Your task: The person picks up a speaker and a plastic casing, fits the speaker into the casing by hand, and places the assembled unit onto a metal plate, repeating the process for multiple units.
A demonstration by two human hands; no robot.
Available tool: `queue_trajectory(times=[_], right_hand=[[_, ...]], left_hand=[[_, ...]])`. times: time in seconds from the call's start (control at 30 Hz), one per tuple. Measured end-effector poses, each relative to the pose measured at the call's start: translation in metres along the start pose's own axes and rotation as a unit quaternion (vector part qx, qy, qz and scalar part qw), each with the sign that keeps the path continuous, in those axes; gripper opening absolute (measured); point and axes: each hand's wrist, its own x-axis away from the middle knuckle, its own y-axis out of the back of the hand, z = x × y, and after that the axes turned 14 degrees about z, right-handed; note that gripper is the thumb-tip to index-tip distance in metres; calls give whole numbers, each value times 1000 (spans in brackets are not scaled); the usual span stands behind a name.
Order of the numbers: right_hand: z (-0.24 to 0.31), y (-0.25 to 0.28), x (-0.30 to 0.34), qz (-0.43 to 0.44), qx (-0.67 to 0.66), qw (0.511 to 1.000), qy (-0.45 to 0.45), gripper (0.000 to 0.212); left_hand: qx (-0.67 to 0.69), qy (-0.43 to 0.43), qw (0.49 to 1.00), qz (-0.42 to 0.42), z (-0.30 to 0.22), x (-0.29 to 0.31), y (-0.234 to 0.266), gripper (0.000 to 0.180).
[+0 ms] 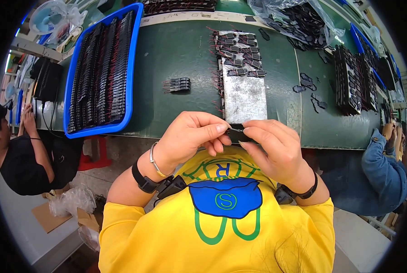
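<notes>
Green workbench (180,50), left grip (192,133) pinching small dark part (236,128), right grip (276,144) pinching it too

Our counter (160,63) is dark green, the small piece (236,128) we hold blackish. Our rectangular plastic tray (130,98) is bright blue, its block-shaped parts (96,75) black with thin red wires (113,57); our metal plate (245,98) mottled silver-grey, our shirt (142,236) yellow with blue-and-green print (225,200).

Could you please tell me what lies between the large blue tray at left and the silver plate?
In the head view, a small group of black parts with reddish wires lies between the tray and plate.
</notes>
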Motion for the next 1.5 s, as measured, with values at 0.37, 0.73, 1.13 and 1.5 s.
queue_trajectory(times=[0.37, 0.73, 1.13, 1.5], right_hand=[[0, -6, 2, 1, 16, 1000, -2, 30], [2, -9, 4, -21, 38, 999, 21, 30], [-5, -8, 6, 9, -209, 977, -30, 25], [-15, -19, 7, -33, -190, 979, 64, 20]], left_hand=[[0, -4, 1000, 0, 2, 1, -3, 20], [-58, -41, 997, -12, 1, 5, -16, 14], [-455, -237, 858, -37, 5, 13, -18, 14], [-574, -327, 751, -4, 3, 4, -16, 17]])
